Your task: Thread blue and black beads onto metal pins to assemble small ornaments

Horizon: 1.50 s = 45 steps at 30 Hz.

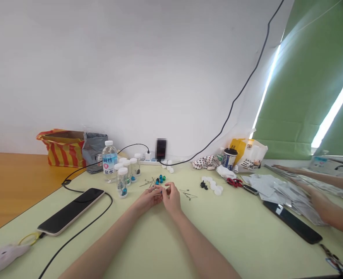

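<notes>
My left hand (150, 197) and my right hand (170, 197) meet at the middle of the pale green table (148, 240), fingers pinched together on something small and thin that I cannot make out. Just beyond them lie blue and green beads (160, 179) and thin wire pieces (189, 195). Several small clear vials with white caps (125, 174) stand to the left of the beads, some holding beads.
A phone on a black cable (71, 211) lies at left, a water bottle (109, 161) behind it, a striped bag (61, 146) further back. White caps (213, 185), red scissors (234, 182), a second phone (292, 221) sit right. Another person's hands (319, 199) rest on plastic packets (278, 190).
</notes>
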### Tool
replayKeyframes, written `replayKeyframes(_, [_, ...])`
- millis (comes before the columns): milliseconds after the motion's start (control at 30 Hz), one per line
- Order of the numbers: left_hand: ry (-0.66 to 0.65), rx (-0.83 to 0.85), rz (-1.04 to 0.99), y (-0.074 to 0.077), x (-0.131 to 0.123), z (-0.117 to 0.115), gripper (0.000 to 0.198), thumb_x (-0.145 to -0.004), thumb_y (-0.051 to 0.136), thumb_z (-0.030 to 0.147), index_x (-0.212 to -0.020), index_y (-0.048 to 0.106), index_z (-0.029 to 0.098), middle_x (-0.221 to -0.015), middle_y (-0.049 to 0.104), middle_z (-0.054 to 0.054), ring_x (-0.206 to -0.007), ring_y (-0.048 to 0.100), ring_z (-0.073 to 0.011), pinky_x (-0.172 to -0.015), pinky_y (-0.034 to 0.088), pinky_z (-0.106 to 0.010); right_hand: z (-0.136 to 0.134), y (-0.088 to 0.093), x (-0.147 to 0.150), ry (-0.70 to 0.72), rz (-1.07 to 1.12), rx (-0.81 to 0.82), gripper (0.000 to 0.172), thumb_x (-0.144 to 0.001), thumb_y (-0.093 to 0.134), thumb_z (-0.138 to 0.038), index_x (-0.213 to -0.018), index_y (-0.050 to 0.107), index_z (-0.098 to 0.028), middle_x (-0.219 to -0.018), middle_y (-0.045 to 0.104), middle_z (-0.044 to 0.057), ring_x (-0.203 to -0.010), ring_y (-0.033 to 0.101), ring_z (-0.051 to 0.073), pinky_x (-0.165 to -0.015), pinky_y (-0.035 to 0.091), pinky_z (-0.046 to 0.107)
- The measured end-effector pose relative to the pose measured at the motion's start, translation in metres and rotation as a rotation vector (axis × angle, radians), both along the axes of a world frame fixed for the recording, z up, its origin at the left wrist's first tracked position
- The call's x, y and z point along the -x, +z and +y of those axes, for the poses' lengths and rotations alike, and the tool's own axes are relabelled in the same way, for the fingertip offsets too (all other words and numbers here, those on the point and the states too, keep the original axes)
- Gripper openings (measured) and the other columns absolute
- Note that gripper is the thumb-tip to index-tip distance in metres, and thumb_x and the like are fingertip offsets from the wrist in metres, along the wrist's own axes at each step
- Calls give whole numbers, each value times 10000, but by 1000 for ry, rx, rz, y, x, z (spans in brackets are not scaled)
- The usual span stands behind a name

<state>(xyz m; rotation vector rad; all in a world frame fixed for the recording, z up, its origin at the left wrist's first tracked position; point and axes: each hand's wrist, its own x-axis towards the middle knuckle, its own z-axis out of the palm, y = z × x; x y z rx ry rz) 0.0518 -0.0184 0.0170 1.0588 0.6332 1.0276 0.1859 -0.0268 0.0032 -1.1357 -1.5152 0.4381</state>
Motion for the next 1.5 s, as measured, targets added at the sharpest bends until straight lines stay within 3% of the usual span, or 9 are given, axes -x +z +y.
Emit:
replayKeyframes(167, [21, 14, -12, 3, 2, 1, 92, -856, 603, 216, -890, 623, 134, -805, 673, -2, -717, 652, -148, -659, 539, -316, 3, 0, 2, 94, 150, 61, 183, -798, 501, -340, -905, 542, -198, -581, 509, -40, -567, 526, 158, -555, 416, 251])
replayKeyframes(433, [65, 19, -11, -1, 4, 6, 99, -858, 601, 212, -917, 618, 135, -775, 676, 6, -678, 651, -136, -611, 528, -282, 13, -4, 3, 232, 396, 169, 274, -772, 507, -439, -886, 517, -190, -555, 540, -44, -553, 582, 153, -538, 457, 247])
replayKeyframes(667, [21, -12, 6, 3, 4, 3, 140, -819, 658, 253, -915, 620, 158, -727, 694, 5, -662, 654, -124, -647, 495, -256, 15, 1, -3, 240, 428, 248, 367, -755, 549, -507, -578, 468, -197, -400, 481, -54, -383, 453, 104, -443, 370, 218])
replayKeyframes(833, [-17, -52, 44, 8, 0, -4, 174, -781, 699, 290, -898, 622, 186, -716, 716, -30, -701, 672, -159, -674, 471, -267, 13, 3, -2, 239, 435, 319, 445, -784, 501, -496, -459, 466, -194, -346, 441, -41, -329, 400, 100, -385, 309, 218])
replayKeyframes(1100, [43, -96, 58, 3, -3, 0, 189, -810, 654, 337, -894, 582, 183, -661, 690, 2, -614, 650, -158, -638, 494, -304, 11, 0, 5, 330, 464, 406, 702, -834, 316, -662, -291, 348, -217, -277, 383, 5, -291, 382, 103, -385, 332, 236])
replayKeyframes(1267, [105, -97, 63, -2, 0, 4, 139, -865, 587, 275, -927, 584, 151, -715, 643, 22, -631, 632, -140, -580, 517, -291, 7, 3, 6, 403, 456, 376, 652, -803, 395, -659, -339, 424, -201, -305, 412, -3, -322, 392, 95, -399, 326, 225])
replayKeyframes(1500, [126, -91, 54, -7, 2, 7, 123, -870, 582, 243, -935, 601, 140, -769, 642, 12, -659, 630, -137, -628, 534, -309, 7, 11, -1, 406, 521, 314, 359, -739, 517, -498, -562, 519, -186, -353, 442, -52, -336, 373, 85, -390, 297, 216])
